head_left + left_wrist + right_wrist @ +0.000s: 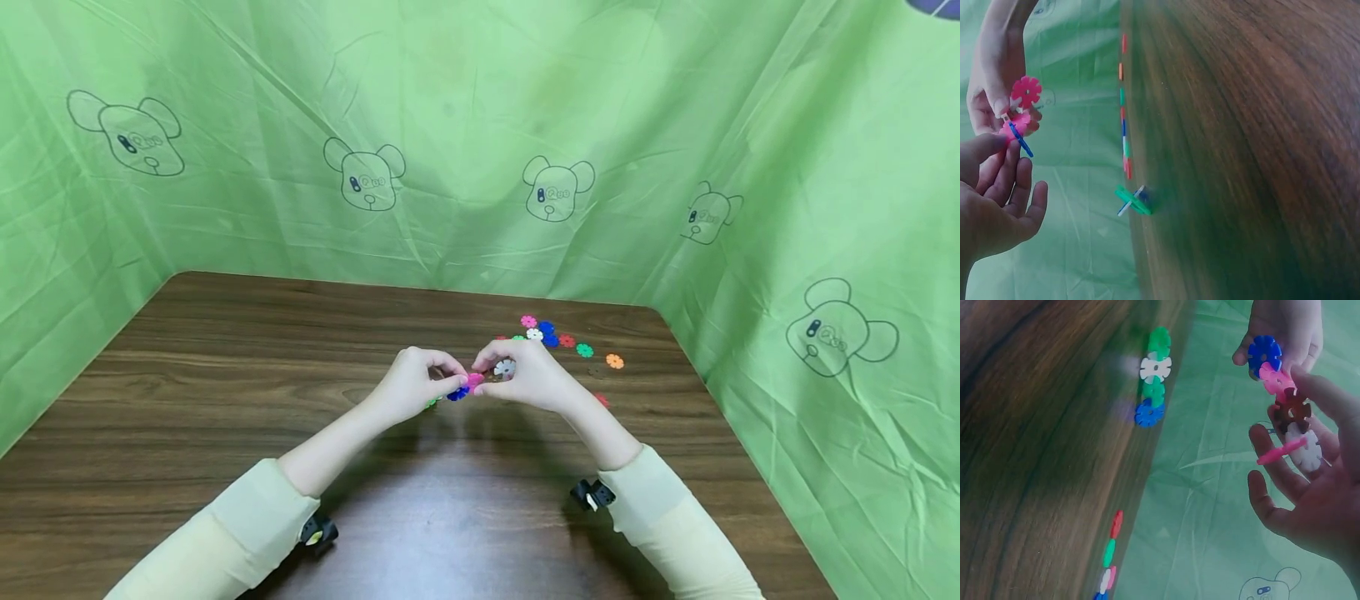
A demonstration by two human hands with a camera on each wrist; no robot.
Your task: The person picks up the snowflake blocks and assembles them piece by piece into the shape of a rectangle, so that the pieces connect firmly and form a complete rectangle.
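Over the table both hands hold a short chain of notched plastic snowflake discs. My left hand (405, 387) pinches its blue and pink end between thumb and fingers; the blue disc (1265, 355) slots into a pink disc (1277, 381). My right hand (528, 375) grips the chain near a dark red disc (1292, 412), thumb at its edge. From there a white disc (1305, 453) hangs over the right fingers, and another pink disc (1282, 452) crosses it edge-on. In the left wrist view the two hands' fingertips nearly meet at the pink disc (1013, 125).
On the wooden table (247, 367) lies a second joined piece of green, white (1155, 367) and blue discs, close under the hands. Loose discs, among them orange (615, 362), green (585, 351) and red (567, 341), scatter to the back right. A green curtain (465, 100) surrounds the table.
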